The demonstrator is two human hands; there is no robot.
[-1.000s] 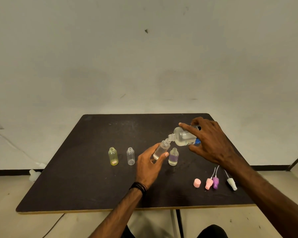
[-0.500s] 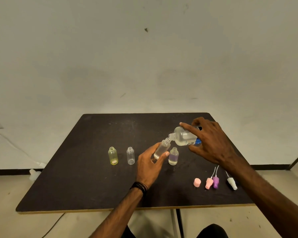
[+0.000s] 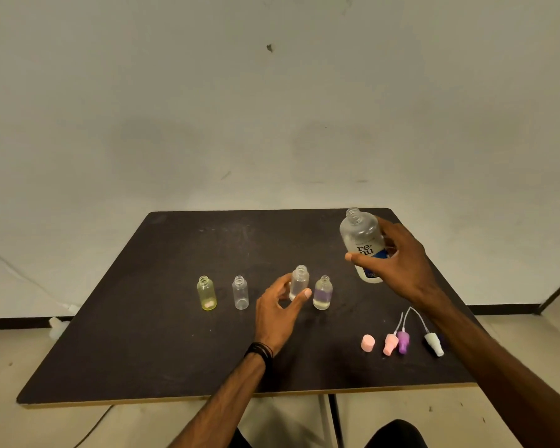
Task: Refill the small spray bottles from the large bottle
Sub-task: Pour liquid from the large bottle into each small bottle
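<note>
Small spray bottles stand uncapped in a row on the counter (image 3: 117,334): the yellow bottle (image 3: 206,293) leftmost, the clear bottle (image 3: 240,292) beside it, both upright with necks up. Next, the left hand (image 3: 280,310) has its grip closed around a third small bottle (image 3: 299,282), long axis near vertical, mouth up. The purple-tinted bottle (image 3: 322,292) stands just beside it. Further right, the right hand (image 3: 398,263) grips the large bottle (image 3: 363,244), upright, open neck pointing up, away from the row. Spray caps (image 3: 401,341) lie loose at the near right. Judgement: between pours; next, set down this bottle, pick an unfilled one, tilt the large bottle's neck over it.
</note>
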